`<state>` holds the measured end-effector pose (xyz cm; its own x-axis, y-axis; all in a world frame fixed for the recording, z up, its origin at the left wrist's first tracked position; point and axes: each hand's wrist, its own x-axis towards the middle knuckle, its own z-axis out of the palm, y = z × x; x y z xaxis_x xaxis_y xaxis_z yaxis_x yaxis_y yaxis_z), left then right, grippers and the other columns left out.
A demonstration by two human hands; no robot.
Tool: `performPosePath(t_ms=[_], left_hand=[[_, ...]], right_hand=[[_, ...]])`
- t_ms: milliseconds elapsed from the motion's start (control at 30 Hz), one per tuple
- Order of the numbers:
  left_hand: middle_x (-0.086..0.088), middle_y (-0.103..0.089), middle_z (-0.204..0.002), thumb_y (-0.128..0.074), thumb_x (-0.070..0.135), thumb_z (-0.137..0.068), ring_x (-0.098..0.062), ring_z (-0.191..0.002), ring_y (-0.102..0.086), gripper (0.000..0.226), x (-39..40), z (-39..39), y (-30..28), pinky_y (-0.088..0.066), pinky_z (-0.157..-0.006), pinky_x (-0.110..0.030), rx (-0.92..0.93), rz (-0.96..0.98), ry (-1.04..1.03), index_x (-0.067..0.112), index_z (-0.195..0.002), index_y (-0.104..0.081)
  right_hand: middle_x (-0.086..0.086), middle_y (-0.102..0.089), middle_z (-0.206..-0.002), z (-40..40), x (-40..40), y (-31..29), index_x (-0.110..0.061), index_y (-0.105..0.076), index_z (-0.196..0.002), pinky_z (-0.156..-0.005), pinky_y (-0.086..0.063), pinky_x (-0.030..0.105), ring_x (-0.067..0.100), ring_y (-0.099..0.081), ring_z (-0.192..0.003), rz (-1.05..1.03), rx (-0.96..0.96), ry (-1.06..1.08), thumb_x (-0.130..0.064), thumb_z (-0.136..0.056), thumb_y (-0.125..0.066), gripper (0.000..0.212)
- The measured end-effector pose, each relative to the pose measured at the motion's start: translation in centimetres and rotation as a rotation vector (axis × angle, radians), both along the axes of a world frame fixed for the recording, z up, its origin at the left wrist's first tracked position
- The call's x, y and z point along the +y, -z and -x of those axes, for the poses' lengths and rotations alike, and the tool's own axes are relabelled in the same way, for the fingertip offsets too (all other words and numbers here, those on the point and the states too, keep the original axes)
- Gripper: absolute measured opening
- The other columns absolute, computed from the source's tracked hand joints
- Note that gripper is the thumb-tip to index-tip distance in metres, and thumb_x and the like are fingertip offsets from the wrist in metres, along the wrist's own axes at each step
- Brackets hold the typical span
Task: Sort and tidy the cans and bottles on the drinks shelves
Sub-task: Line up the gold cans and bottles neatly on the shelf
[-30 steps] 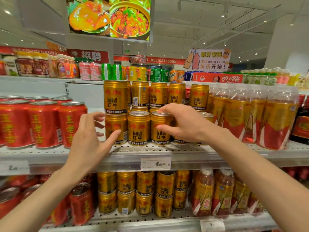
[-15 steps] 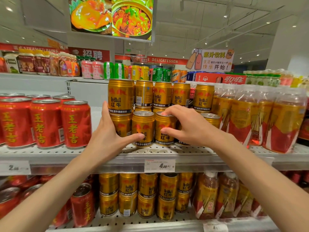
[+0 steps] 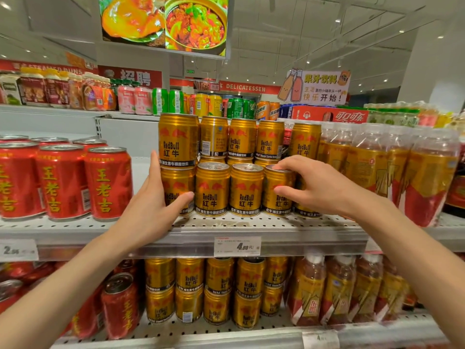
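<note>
Supermarket drinks shelf (image 3: 251,226) carries the gold can stack (image 3: 226,167) near its front edge, with a bare strip between it and the red cans (image 3: 63,180). Left hand (image 3: 153,212) cups the stack's bottom-left can (image 3: 176,187); right hand (image 3: 317,185) pinches the front-right can (image 3: 275,197).

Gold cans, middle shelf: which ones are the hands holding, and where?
Left hand grips the side of the bottom-left stacked can. Right hand pinches the fourth front can by rim and side.
</note>
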<state>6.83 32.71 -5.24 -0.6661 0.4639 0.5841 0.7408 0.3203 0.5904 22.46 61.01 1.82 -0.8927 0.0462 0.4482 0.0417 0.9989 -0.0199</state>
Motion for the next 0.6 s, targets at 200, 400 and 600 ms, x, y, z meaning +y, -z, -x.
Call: performPosePath(t_ms=[200,400,600], left_hand=[[0.011,-0.036,-0.163,-0.063,0.060,-0.087,-0.015,-0.144,-0.044,0.103,0.0,0.2,0.2,-0.039,-0.116,-0.054,-0.013,0.003,-0.028,0.043,-0.158,0.010],[0.012,-0.030,-0.165,-0.065,0.050,-0.091,-0.013,-0.147,-0.038,0.105,0.0,-0.2,0.2,-0.034,-0.120,-0.047,0.000,0.020,-0.045,0.040,-0.158,0.016],[0.010,-0.035,-0.164,-0.063,0.057,-0.089,-0.015,-0.145,-0.042,0.103,0.1,-0.2,0.1,-0.037,-0.118,-0.051,-0.011,0.012,-0.053,0.041,-0.158,0.012]], right_hand=[[-0.007,-0.054,-0.146,0.0,-0.2,0.4,-0.026,-0.054,-0.143,-0.109,-0.045,0.034,0.013,-0.053,-0.131,-0.007,0.035,0.003,-0.051,-0.093,-0.062,0.056],[-0.003,-0.045,-0.155,-1.0,0.9,0.6,-0.025,-0.043,-0.151,-0.119,-0.033,0.046,0.017,-0.036,-0.144,0.043,0.012,0.110,-0.054,-0.090,-0.065,0.071],[-0.001,-0.037,-0.158,-1.5,1.8,2.4,-0.025,-0.033,-0.156,-0.119,-0.028,0.039,0.019,-0.030,-0.147,0.108,0.064,0.147,-0.033,-0.092,-0.071,0.075]])
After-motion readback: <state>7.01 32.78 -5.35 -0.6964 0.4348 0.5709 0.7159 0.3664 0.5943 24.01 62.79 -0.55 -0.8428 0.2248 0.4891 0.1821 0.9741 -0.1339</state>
